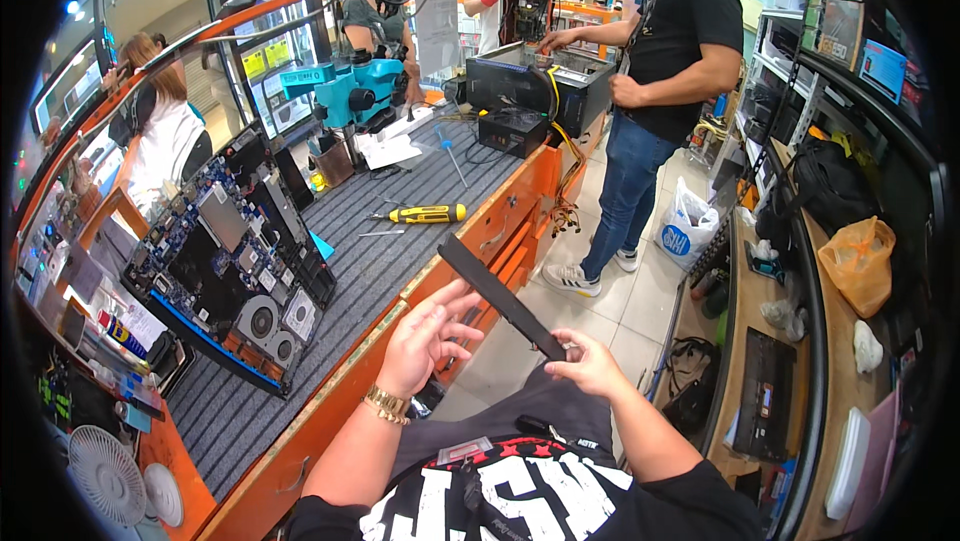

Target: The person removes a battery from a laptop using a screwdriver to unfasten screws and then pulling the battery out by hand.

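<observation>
Pinched at its lower end, a long flat black bar that looks like a laptop battery is in my right hand. It slants up and to the left, past the bench edge. My left hand is open beside it, palm turned toward the bar, fingers spread and holding nothing. On the ribbed grey bench mat to the left stands an opened laptop, its circuit board and fans exposed. A yellow screwdriver lies on the mat, with a thin metal tool near it.
A teal microscope and a blue-shafted screwdriver are farther back on the bench. Another person stands by an open black computer case. A white fan is at lower left. Shelves with bags line the right.
</observation>
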Motion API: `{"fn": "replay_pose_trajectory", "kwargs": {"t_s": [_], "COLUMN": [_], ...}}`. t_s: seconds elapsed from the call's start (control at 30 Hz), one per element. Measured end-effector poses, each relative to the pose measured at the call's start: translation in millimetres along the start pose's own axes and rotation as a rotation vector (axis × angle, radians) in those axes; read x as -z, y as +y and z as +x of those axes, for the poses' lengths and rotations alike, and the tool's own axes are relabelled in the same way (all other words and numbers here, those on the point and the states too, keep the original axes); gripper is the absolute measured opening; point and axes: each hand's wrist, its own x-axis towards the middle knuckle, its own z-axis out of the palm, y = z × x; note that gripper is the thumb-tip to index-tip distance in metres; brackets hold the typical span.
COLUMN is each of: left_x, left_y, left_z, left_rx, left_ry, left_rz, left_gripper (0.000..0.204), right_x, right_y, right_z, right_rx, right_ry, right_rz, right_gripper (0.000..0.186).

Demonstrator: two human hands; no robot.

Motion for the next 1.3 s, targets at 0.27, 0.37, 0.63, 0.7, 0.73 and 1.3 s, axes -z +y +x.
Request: {"fn": "replay_pose_trajectory", "kwargs": {"t_s": [0.27, 0.37, 0.63, 0.7, 0.73, 1.3], "left_x": [10, 16, 26, 26, 27, 15], "left_y": [-26, -31, -25, -26, -26, -29], "left_z": [-1, -2, -7, -7, -6, -1], "left_rx": [0.094, 0.078, 0.046, 0.053, 0.062, -0.025], "left_ry": [0.174, 0.238, 0.3, 0.32, 0.343, 0.297], "left_rz": [0.235, 0.282, 0.234, 0.231, 0.228, 0.068], "left_gripper": [0.058, 0.064, 0.06, 0.059, 0.058, 0.037], "right_x": [-33, -37, -39, -36, -34, -19], "right_y": [26, 27, 16, 12, 10, 25], "right_z": [-3, -1, 5, 6, 6, 13], "right_rx": [-0.155, -0.143, -0.183, -0.224, -0.211, -0.078], "right_ry": [-0.202, -0.244, -0.307, -0.339, -0.345, -0.259], "right_rz": [0.243, 0.199, 0.143, 0.099, 0.099, 0.3], "right_gripper": [0.061, 0.061, 0.062, 0.063, 0.064, 0.07]}}
